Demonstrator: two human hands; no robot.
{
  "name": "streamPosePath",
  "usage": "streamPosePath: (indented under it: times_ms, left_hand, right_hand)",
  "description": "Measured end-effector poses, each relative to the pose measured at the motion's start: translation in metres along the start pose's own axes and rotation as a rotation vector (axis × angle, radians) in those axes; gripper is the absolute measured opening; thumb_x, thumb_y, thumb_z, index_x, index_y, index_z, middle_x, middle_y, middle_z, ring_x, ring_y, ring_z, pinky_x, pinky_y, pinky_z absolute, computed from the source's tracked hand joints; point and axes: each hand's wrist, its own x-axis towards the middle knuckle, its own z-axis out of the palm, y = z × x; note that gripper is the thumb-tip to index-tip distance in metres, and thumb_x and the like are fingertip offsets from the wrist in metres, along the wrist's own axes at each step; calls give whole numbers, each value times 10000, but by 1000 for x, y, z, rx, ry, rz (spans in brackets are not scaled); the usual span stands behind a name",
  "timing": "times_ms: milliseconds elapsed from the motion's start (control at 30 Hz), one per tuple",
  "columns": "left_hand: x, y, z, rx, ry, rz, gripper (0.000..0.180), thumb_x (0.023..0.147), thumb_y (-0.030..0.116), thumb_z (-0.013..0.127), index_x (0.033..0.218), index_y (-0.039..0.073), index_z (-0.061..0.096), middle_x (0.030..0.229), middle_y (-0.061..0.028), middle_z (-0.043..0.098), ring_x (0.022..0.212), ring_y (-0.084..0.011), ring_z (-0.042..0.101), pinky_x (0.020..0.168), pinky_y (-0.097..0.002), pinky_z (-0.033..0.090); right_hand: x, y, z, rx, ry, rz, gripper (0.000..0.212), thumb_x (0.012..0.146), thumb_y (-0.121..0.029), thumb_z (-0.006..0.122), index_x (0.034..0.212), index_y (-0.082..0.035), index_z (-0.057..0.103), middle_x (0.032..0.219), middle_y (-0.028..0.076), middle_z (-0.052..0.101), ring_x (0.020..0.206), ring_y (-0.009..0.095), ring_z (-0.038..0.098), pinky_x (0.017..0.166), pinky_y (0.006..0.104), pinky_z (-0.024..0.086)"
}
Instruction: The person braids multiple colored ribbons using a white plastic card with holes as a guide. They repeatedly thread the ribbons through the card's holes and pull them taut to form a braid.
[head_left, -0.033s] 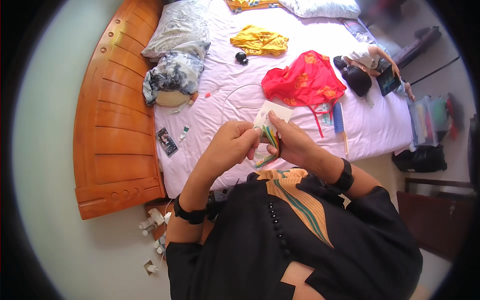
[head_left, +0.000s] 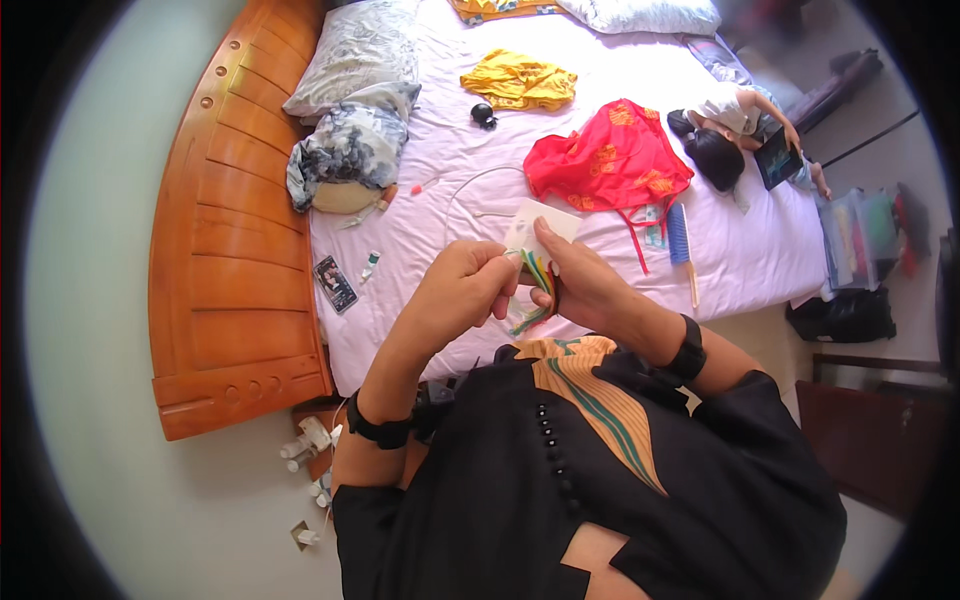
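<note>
Indoors, the right hand (head_left: 592, 285) clasps a white card (head_left: 553, 222) between thumb and fingers, with green, yellow and red strands (head_left: 541, 270) running just beside them; the left hand (head_left: 465, 287) has its fingers pinched together left of the strands, any grip hidden from view. Beyond both hands' fingers, a red garment (head_left: 605, 160) lies on the bed (head_left: 745, 260).

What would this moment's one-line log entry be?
left hand: pinched at coloured strands | right hand: holding white card | nearby: red cloth, blue brush
</note>
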Motion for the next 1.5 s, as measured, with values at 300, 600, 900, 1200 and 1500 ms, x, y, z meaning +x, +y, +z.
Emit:
streamPosePath:
  times_ms: [300, 600, 900, 1200, 1500]
  left_hand:
    - [-3, 5, -6, -533, -66, -20, 331, 959, 259, 392, 768, 26, 528, 591, -82, 546, 400, -93, 411, 376, -195, 321]
    - [-4, -12, -2, -734, -46, 80, 317, 975, 292, 359, 910, 28, 522, 726, -127, 613, 487, -137, 521, 409, -199, 363]
    - [-5, -24, 10, -809, -62, 157, 323, 961, 226, 418, 1151, -23, 494, 1087, -217, 604, 536, -145, 566, 479, -208, 481]
    - [-2, -38, 13, -616, 62, 183, 185, 863, 122, 635, 989, -11, 606, 745, 33, 560, 537, -4, 394, 470, -152, 285]
    - [-3, -47, 6, -588, 222, 287, 88, 880, 101, 615, 892, 15, 604, 642, 47, 499, 523, -14, 361, 462, -168, 253]
  right_hand:
    - [5, -3, -3, -22, -319, -18, 232, 883, -235, 624, 1007, -48, 564, 816, 29, 613, 600, 74, 547, 453, 179, 394]
    - [-12, -20, -8, -216, -300, 25, 222, 820, -127, 679, 975, -11, 571, 769, 40, 605, 585, 96, 583, 382, 171, 327]
    - [-31, -43, 8, -442, -13, -340, 112, 842, -149, 663, 852, -66, 590, 676, -25, 529, 526, 28, 440, 434, 185, 302]
    - [-49, -60, 34, -778, 95, -658, 145, 885, -135, 624, 968, -17, 616, 762, -41, 584, 667, 20, 513, 561, 184, 409]
    - [-46, -62, 37, -803, 169, -902, 144, 894, -107, 611, 1005, -15, 613, 828, -28, 613, 747, 15, 539, 626, 177, 432]
